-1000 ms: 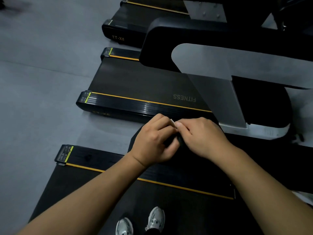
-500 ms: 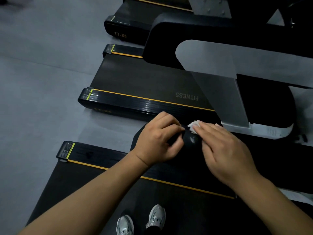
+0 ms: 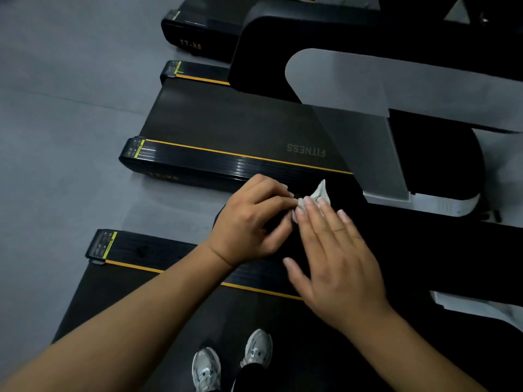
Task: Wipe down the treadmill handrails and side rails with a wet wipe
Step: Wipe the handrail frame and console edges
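While the person is standing on the belt of the nearest treadmill, both hands are working over the rounded end of its black handrail [image 3: 424,241], and the wet wipe [image 3: 318,195] is sitting right where the 2 sets of fingertips are meeting. The left hand [image 3: 252,219] is curling in from the left, its fingers bent and its fingertips pinching the near edge of the wipe. The right hand [image 3: 336,258] is lying flat and spread, fingers straight, with the tips of the longer fingers resting on the wipe and a pale pointed flap sticking out just beyond them, toward the neighbouring treadmill [image 3: 226,128]. Whether the palm is touching the rail underneath, I cannot tell, since everything there is so dark. Below the hands, the side rail [image 3: 175,256] with its yellow stripe is running off to the left, and 2 grey trainers [image 3: 259,349] are showing at the bottom, on the belt. Compared with 1 second ago, when both hands were bunched tightly together and only a sliver of white was peeping out between them, the right hand is now opening out flat and drawing back, and far more of the wipe is showing; half a second ago it was only a small crumpled tuft at the fingertips. The left hand is keeping much the same place and grip.
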Demonstrator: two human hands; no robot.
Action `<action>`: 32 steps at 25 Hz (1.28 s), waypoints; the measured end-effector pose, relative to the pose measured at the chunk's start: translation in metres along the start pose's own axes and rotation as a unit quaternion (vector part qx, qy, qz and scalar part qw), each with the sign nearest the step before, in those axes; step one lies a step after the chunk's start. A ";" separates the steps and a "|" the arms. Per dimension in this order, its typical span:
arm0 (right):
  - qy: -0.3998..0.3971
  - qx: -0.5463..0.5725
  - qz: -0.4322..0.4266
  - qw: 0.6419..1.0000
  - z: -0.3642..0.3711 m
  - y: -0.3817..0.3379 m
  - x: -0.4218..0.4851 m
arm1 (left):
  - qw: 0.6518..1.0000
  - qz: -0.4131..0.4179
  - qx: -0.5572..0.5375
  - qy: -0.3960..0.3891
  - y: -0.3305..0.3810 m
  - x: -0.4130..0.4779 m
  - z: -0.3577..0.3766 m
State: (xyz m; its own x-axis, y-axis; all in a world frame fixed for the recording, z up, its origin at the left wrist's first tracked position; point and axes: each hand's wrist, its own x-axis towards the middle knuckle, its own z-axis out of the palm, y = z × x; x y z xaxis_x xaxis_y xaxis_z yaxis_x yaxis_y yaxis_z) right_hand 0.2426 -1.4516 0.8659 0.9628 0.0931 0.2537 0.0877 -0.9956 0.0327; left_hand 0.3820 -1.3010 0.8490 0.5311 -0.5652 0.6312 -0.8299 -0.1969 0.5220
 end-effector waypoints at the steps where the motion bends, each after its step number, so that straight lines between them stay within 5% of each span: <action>1: 0.000 -0.020 -0.006 1.000 -0.002 0.009 -0.007 | 1.000 -0.002 0.001 -0.001 0.000 0.000 0.000; 22: 0.043 -0.062 0.033 0.997 0.011 0.010 -0.024 | 1.000 0.000 0.002 0.017 -0.003 0.000 0.004; 32: 0.073 -0.115 -0.013 0.991 0.038 0.006 -0.040 | 1.000 0.002 -0.002 0.017 -0.005 -0.002 0.004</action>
State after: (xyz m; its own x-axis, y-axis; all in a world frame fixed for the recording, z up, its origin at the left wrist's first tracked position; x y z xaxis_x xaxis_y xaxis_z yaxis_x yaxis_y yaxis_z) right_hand 0.2148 -1.4618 0.8195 0.9121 0.1359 0.3867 0.0355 -0.9661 0.2557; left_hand 0.3847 -1.3021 0.8423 0.5333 -0.5380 0.6528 -0.8316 -0.1921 0.5211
